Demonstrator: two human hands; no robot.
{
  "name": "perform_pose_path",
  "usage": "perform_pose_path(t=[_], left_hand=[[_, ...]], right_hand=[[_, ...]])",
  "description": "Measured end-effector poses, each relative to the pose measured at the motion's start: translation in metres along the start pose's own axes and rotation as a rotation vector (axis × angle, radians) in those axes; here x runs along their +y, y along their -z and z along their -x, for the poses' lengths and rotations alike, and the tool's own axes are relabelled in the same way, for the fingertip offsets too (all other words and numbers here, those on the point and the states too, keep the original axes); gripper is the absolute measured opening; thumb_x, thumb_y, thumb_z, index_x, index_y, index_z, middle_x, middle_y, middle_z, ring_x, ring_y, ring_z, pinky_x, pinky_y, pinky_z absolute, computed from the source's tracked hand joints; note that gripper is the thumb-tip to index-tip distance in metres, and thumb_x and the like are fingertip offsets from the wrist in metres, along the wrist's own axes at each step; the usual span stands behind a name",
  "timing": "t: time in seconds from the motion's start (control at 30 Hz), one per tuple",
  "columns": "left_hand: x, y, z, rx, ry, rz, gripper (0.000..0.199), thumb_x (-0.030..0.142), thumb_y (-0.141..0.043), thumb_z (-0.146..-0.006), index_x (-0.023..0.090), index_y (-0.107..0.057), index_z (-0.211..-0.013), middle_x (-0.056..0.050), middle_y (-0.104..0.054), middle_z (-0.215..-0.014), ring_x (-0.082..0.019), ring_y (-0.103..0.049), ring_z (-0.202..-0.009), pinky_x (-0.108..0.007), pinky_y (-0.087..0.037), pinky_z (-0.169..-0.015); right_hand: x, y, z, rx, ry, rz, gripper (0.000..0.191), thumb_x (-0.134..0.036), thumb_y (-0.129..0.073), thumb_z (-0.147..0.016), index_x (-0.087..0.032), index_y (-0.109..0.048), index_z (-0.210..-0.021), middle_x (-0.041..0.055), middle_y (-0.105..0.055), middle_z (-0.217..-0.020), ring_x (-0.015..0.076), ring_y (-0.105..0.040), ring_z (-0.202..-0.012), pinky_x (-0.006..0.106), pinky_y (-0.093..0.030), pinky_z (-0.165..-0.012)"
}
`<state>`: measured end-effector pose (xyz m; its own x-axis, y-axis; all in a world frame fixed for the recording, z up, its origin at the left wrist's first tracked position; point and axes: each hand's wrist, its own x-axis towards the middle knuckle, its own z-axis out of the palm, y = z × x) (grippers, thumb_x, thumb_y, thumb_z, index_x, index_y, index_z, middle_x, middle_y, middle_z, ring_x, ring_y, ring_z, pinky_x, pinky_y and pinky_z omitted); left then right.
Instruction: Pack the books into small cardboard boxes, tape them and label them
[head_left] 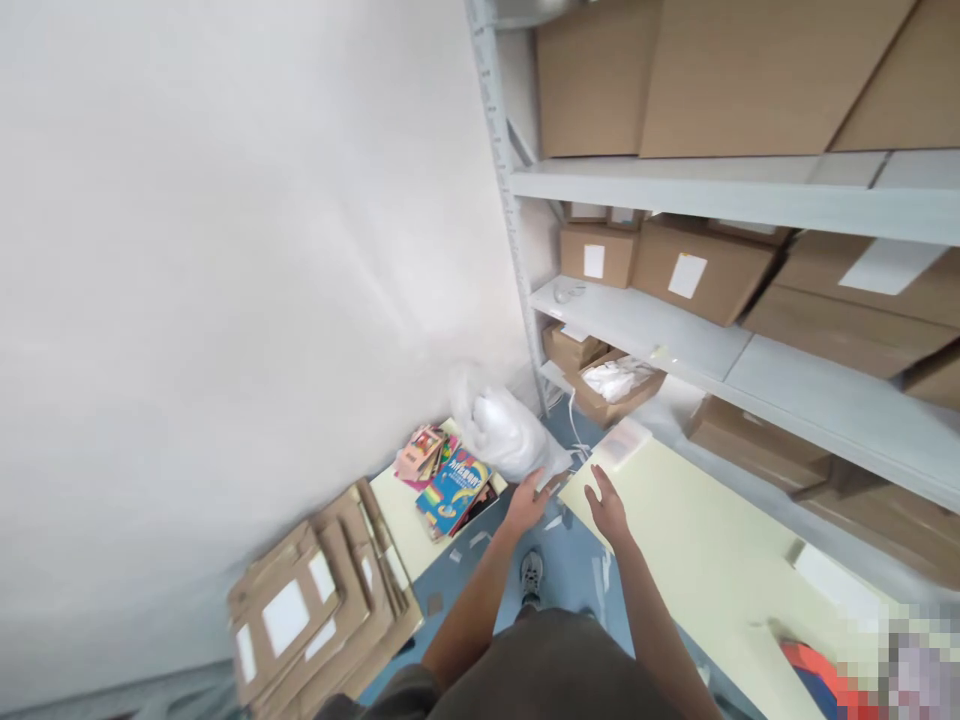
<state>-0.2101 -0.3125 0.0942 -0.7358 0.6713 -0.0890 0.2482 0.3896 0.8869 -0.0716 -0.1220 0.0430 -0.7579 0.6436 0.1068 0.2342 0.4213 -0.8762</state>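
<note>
My left hand (527, 502) hangs in the air with its fingers stretched out, close to the lower edge of a white plastic bag (506, 432); whether it touches the bag I cannot tell. My right hand (607, 510) has its fingers apart and holds nothing, over the near corner of a pale yellow table (690, 540). A clear plastic-looking box (621, 443) lies at that table's far end. Left of my left hand, a blue children's book (454, 490) and a pile of other books (422, 452) rest on a low pale surface (390, 500).
Flattened cardboard boxes (330, 610) lean in a stack at lower left. Grey metal shelving (637, 325) with cardboard cartons (701, 270) runs along the right. An open carton (615, 385) holds white material. Paper scraps lie on the blue floor (555, 550). A red and blue item (814, 668) lies lower right.
</note>
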Motion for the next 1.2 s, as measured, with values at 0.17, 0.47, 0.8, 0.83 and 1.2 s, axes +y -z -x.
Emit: perform_pose_path(t=[0.17, 0.47, 0.8, 0.83, 1.2], left_hand=[[-0.019, 0.069, 0.071, 0.247, 0.021, -0.029, 0.055, 0.040, -0.065, -0.093, 0.024, -0.064, -0.145, -0.012, -0.064, -0.151, -0.029, -0.056, -0.142, -0.051, -0.040, -0.124], [-0.110, 0.192, 0.203, 0.590, 0.175, 0.124, 0.057, 0.040, -0.071, -0.091, 0.024, -0.064, -0.145, -0.013, -0.059, -0.156, -0.031, -0.052, -0.146, -0.050, -0.042, -0.122], [-0.264, 0.339, 0.378, 0.892, 0.403, 0.241, 0.059, 0.039, -0.073, -0.089, 0.022, -0.063, -0.145, -0.013, -0.057, -0.157, -0.031, -0.047, -0.150, -0.047, -0.035, -0.127], [-0.280, 0.348, 0.393, 0.920, 0.444, 0.265, 0.058, 0.039, -0.073, -0.089, 0.022, -0.064, -0.144, -0.014, -0.058, -0.157, -0.031, -0.048, -0.149, -0.046, -0.035, -0.126], [-0.383, 0.398, 0.473, 1.014, 0.828, 0.394, 0.062, 0.032, -0.082, -0.074, 0.018, -0.064, -0.132, -0.018, -0.072, -0.133, -0.032, -0.062, -0.134, -0.043, -0.044, -0.114]], right_hand=[[-0.053, -0.047, 0.023, -0.213, 0.075, -0.015, 0.064, -0.053, -0.049, -0.097, -0.020, -0.058, -0.152, 0.0145, -0.056, -0.159, 0.0324, -0.045, -0.153, 0.052, -0.037, -0.127], [-0.165, -0.178, 0.064, -0.547, 0.261, -0.044, 0.064, -0.044, -0.052, -0.097, -0.025, -0.053, -0.159, 0.0062, -0.044, -0.168, 0.0283, -0.033, -0.160, 0.047, -0.028, -0.132], [-0.265, -0.415, 0.175, -0.846, 0.386, -0.010, 0.064, -0.036, -0.056, -0.094, -0.021, -0.057, -0.155, 0.0086, -0.047, -0.167, 0.0275, -0.035, -0.159, 0.047, -0.025, -0.133], [-0.270, -0.438, 0.187, -0.879, 0.378, -0.002, 0.064, -0.034, -0.057, -0.092, -0.021, -0.058, -0.155, 0.0088, -0.049, -0.165, 0.0274, -0.035, -0.159, 0.046, -0.025, -0.133], [-0.263, -0.578, 0.279, -1.200, 0.291, 0.416, 0.046, -0.018, -0.069, -0.081, -0.015, -0.073, -0.126, 0.0196, -0.049, -0.164, 0.0372, -0.028, -0.161, 0.054, -0.028, -0.127]])
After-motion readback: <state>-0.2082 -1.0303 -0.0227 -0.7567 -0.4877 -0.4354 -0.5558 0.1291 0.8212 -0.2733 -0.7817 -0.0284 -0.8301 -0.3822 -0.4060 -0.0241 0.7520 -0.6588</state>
